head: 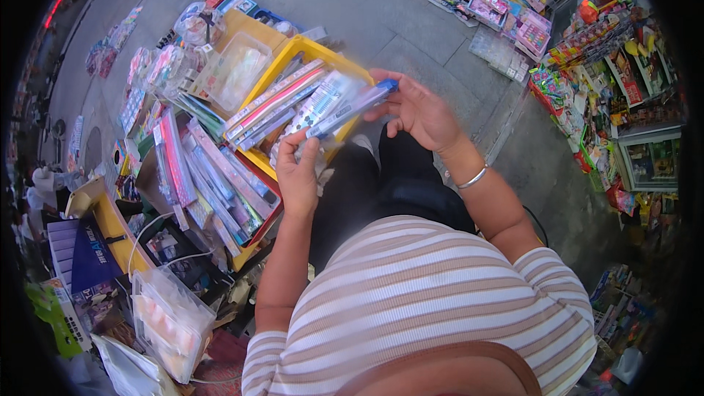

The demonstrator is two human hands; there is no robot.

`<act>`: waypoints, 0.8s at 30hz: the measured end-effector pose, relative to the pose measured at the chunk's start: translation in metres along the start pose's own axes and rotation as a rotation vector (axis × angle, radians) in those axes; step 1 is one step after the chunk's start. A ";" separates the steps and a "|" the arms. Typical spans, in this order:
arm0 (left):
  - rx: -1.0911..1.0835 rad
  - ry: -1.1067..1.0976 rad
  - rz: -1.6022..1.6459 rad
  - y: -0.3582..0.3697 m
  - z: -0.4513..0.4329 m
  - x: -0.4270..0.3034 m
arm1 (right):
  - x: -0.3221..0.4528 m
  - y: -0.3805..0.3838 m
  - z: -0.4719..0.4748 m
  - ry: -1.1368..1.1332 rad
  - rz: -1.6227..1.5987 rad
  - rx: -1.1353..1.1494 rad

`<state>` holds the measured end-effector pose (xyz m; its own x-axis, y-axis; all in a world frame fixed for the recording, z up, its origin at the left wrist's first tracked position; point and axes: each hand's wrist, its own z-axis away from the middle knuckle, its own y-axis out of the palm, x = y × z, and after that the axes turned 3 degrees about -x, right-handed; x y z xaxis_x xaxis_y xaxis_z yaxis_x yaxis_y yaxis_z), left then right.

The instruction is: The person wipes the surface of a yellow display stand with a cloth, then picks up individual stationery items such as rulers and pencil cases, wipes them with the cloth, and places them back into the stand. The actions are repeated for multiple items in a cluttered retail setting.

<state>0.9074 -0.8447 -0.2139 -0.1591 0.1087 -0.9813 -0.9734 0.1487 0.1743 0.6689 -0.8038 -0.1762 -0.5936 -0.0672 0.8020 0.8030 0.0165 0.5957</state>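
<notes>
A slim clear packet with a blue end is stretched between my two hands above a yellow plastic crate. My left hand pinches its lower end between thumb and fingers. At the blue end, my right hand has its fingers spread; whether they grip it or only touch it, I cannot tell. Beneath lie long flat boxes and a white printed packet inside the crate. What the clear packet contains is blurred.
Left of the crate, a red-edged box holds several long stationery packs. A clear plastic container stands behind them. Another clear case sits at lower left near a white cable. Colourful packaged goods line the right side of the pavement.
</notes>
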 end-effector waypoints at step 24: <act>0.388 0.676 -0.465 0.062 0.031 -0.029 | -0.014 0.033 -0.025 -0.190 -0.217 -0.341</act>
<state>0.8565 -0.8083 -0.1718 0.0539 -0.6266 -0.7775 -0.8590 0.3679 -0.3560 0.7051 -0.8272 -0.1692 -0.7238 0.1518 0.6731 0.6118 -0.3099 0.7278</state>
